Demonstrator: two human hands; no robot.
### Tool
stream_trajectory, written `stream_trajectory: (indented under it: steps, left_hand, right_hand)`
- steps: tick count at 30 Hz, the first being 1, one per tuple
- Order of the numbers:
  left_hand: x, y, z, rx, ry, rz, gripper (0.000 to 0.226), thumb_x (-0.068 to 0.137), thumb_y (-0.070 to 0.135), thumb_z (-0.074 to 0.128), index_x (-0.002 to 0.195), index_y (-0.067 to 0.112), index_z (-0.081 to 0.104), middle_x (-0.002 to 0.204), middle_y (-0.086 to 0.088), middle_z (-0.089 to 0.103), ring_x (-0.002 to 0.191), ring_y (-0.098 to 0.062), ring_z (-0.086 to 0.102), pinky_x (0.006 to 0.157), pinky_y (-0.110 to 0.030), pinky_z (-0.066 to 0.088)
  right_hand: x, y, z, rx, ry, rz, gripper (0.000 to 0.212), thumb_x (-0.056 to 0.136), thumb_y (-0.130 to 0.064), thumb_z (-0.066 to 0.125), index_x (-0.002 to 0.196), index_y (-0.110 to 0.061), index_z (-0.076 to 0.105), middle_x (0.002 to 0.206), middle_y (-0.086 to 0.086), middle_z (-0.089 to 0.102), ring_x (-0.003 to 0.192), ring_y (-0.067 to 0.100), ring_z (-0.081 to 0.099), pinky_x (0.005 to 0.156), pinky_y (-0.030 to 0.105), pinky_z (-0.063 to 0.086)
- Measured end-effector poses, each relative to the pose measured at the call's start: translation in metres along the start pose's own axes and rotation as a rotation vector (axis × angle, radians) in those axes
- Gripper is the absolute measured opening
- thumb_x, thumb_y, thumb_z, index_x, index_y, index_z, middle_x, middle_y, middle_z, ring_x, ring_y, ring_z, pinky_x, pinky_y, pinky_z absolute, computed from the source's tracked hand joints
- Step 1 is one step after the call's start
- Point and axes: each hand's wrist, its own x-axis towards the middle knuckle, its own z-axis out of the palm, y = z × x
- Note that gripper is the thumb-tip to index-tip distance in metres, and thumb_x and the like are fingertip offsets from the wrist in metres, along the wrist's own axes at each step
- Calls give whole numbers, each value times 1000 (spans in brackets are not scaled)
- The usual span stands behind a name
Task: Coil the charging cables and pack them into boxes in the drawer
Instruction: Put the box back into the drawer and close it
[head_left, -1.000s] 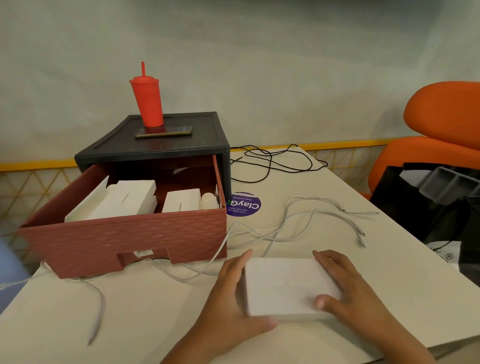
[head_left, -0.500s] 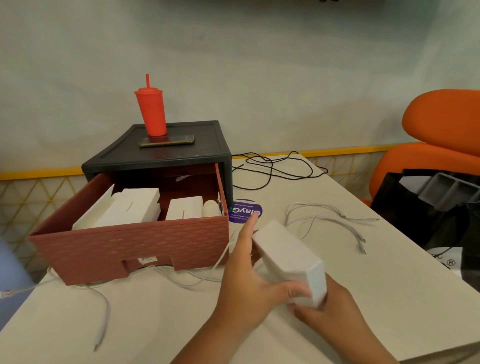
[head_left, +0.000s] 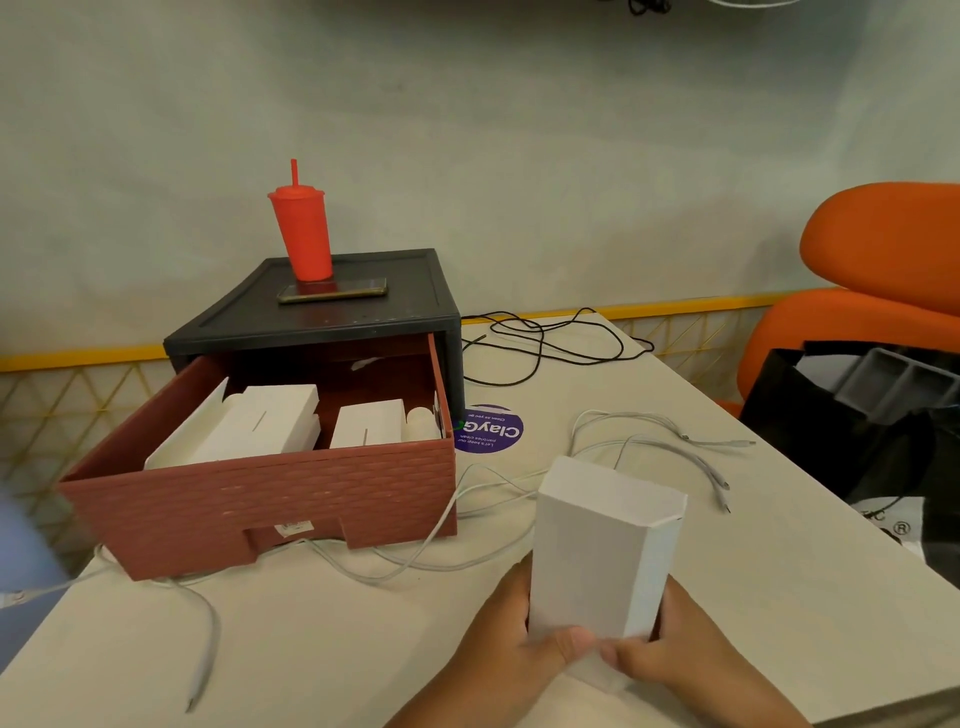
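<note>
Near the front edge of the desk (head_left: 311, 654), both hands are on one white box (head_left: 597, 551). Grip: left hand (head_left: 511, 631) is curled round its left side and right hand (head_left: 680, 660) round its right. The thumb tips almost meet on the bottom near edge. The box is stood on its short end and tilted away. My read is that the thumbs are working the end flap to open it for a cable. It's closed, so I can't tell if it's empty.

The drawer (head_left: 260, 499) is pulled well out of the dark cabinet (head_left: 322, 322), likely to leave the top open for drop-in. Inside:
- a large white carton (head_left: 260, 426) on the left, propped at an angle
- a smaller carton (head_left: 366, 423) to its right
- a small white round-topped item (head_left: 422, 420) at the right wall

Their contents aren't visible.

The charging cables (head_left: 649, 447) lie loose and uncoiled on the desk right of the drawer. One run trails along the drawer's front foot, and another strand (head_left: 205, 634) goes off front-left. None are coiled, so I'd judge the packing as early. The run at the drawer front could snag when pulled.
</note>
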Motion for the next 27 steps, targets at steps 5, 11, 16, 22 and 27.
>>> stream_trajectory:
  steps: [5,11,16,22,27]
  left_hand:
    - [-7,14,-6,-8,1,63,50,82,45,55,128,44,35,129,32,49,122,11,43,106,-23,36]
    - [-18,40,-28,-227,30,41,49,83,42,48,127,47,27,123,35,44,107,22,47,81,-3,40]
    - [-22,63,-61,-253,213,38,52,91,35,51,128,55,20,118,33,44,93,21,52,65,-4,44]
    - [-18,81,-113,-236,346,-54,49,93,31,49,125,59,26,115,19,55,99,-5,56,55,-14,47]
    - [-8,90,-154,-311,417,-248,22,90,33,53,111,40,52,97,3,64,80,-17,61,49,-24,47]
  right_hand:
    - [3,2,15,299,65,-44,81,47,-27,77,123,-19,48,113,11,65,106,30,62,87,46,51]
    - [20,-43,38,393,208,-123,73,51,-36,65,119,-50,43,105,-16,65,94,11,65,69,29,56]
    - [43,-91,59,368,170,-125,66,66,-41,53,129,-51,37,111,-17,63,97,12,65,86,44,54]
    - [79,-134,87,315,147,-38,40,91,-44,46,130,-44,38,115,-7,61,99,18,63,89,46,52]
    - [118,-155,101,149,83,14,38,90,-56,33,115,-33,52,107,1,63,99,21,60,92,44,47]
